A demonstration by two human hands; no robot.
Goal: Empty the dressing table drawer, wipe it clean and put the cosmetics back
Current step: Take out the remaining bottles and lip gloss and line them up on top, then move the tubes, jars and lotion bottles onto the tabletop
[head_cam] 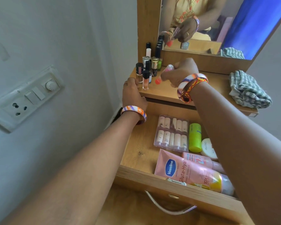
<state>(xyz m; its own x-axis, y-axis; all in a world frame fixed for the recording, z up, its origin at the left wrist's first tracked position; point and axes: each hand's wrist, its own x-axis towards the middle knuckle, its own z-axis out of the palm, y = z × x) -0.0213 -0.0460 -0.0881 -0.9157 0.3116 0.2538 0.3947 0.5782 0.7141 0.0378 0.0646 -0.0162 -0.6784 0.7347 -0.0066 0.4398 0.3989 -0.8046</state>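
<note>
While gripped, pink tube (166,70) in right hand (181,73), seemingly tilted.

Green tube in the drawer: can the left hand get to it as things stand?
Probably not directly. The left hand rests at the tabletop edge, and the right forearm crosses above the green tube. The right hand, holding a pink bottle, would need moving first.

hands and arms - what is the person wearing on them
Both forearms are bare, with no sleeves in view. The left hand has a ring on one finger and a glossy bangle swirled in orange, purple and white. The right hand has a matching bangle plus a braided orange-and-yellow thread band beside it.
</note>
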